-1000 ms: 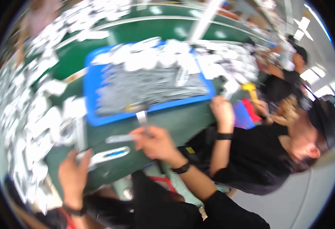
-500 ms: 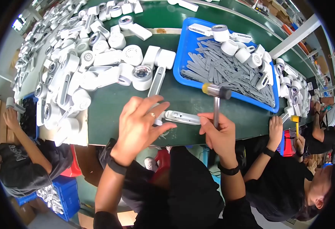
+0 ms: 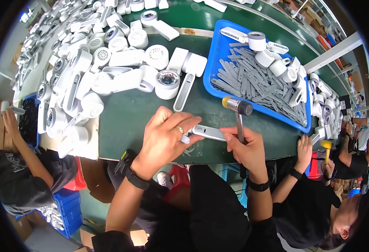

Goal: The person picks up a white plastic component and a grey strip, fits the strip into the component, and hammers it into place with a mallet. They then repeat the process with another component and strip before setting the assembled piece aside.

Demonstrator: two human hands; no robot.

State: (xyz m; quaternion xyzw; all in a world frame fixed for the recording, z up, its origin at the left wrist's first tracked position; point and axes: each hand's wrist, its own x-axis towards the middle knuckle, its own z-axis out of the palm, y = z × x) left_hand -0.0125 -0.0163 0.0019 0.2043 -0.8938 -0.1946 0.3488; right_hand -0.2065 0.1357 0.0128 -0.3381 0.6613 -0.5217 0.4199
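Observation:
My left hand is closed round the left end of a white handheld fan, which hides most of that end. The long handle of the fan points to the right, its slotted face up. My right hand pinches the handle's far end between thumb and finger. That same hand also grips a hammer upright, with one yellow and one black face. Just beyond my left hand lies another fan's slim handle on the green table.
Behind and to the left, many white fans are heaped. A blue tray at the right holds grey strips and several fans. Co-workers sit on both sides; the right one's hand rests near the table edge, close to a yellow hammer.
My left hand's fingers were spread over the fan and have now closed on its left end. The fan's slotted face has turned more upward. The view has shifted slightly.

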